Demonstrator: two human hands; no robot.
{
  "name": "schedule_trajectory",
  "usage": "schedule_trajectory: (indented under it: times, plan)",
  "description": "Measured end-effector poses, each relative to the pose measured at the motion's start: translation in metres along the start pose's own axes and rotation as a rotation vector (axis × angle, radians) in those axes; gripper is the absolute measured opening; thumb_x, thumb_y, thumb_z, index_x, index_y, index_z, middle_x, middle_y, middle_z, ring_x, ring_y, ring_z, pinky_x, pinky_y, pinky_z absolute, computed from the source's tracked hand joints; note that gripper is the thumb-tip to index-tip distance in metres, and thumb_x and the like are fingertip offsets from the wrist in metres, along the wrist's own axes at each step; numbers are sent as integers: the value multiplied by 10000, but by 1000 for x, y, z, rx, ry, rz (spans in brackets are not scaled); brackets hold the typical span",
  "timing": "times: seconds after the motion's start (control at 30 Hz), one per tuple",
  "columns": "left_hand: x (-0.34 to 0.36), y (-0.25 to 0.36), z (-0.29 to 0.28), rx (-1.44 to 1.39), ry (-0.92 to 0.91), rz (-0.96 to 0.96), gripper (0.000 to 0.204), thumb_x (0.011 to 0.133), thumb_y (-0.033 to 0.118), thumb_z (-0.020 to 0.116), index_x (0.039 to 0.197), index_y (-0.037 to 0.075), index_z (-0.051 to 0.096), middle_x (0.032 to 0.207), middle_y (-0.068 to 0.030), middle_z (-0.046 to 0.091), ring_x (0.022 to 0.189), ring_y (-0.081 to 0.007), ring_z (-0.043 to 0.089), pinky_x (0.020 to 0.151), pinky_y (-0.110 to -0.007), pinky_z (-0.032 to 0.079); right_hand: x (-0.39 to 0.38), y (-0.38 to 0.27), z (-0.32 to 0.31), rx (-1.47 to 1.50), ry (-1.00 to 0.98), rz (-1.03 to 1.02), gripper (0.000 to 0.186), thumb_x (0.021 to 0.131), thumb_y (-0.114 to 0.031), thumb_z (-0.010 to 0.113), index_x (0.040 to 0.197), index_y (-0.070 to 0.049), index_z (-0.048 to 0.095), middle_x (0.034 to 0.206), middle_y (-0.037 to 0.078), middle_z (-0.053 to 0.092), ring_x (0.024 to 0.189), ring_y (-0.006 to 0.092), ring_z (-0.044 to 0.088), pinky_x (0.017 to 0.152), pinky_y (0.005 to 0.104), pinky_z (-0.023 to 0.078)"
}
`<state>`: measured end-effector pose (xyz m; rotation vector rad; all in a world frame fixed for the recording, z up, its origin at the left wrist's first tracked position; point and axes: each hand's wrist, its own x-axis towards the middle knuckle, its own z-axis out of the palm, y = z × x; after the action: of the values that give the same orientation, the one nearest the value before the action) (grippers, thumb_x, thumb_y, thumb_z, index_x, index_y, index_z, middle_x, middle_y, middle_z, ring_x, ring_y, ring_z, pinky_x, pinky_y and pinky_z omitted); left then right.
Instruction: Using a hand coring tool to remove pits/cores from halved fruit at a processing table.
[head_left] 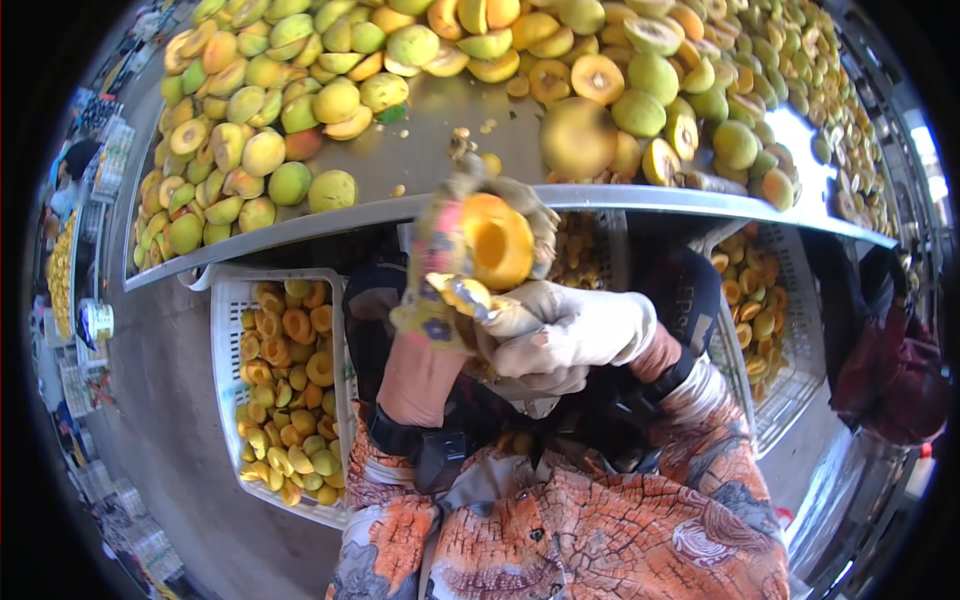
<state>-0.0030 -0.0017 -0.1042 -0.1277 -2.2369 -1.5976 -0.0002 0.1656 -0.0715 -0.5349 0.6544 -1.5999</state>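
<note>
My left hand point(437, 262), in a worn patterned glove, grips a halved yellow-orange fruit point(497, 240) with its hollow cut face turned toward me. It is held just below the front edge of the metal table point(430, 130). My right hand point(572, 330), in a white glove, is closed right beneath it. It holds a small metal tool point(465, 294) whose tip touches the lower rim of the fruit. Both hands sit close together in front of my chest.
The table holds heaps of green-yellow fruit point(250, 150), both whole and halved. A white crate point(225, 330) of halved fruit stands on the floor at the left, and another crate point(790, 385) at the right. A person in dark red point(895, 365) stands at the far right.
</note>
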Motion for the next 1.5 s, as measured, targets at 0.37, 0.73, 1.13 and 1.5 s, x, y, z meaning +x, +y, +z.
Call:
schedule_trajectory:
  times: [0.37,0.73,1.13,1.5]
  plan:
    - [-11,25,-161,-158,387,-246,441,1021,363,402,968,-8,635,888,-122,679,808,-187,672,752,-302,563,9,-50,23,-1819,1136,-92,381,853,-175,661,1175,-55,498,818,192,636,776,371,639,666,430,499]
    - [0,29,-203,497,222,-375,230,830,165,695,1051,101,695,1063,-133,666,1003,-324,614,884,-388,493,17,-39,37,-1568,935,-97,376,831,-188,661,1131,-38,489,847,201,617,802,391,624,651,445,487]
    - [167,-17,-131,414,-30,14,369,813,300,701,1116,96,646,1074,-118,647,992,-262,620,800,-370,514,11,-24,21,-1252,771,-66,289,836,-147,632,1037,-33,459,815,227,576,804,454,578,664,464,459]
    - [44,67,-74,-892,61,-591,586,1005,463,329,1180,-45,562,970,-191,675,879,-269,664,730,-344,558,3,-33,40,-949,679,-219,407,874,-366,633,1036,-2,552,754,61,588,671,118,521,642,304,461]
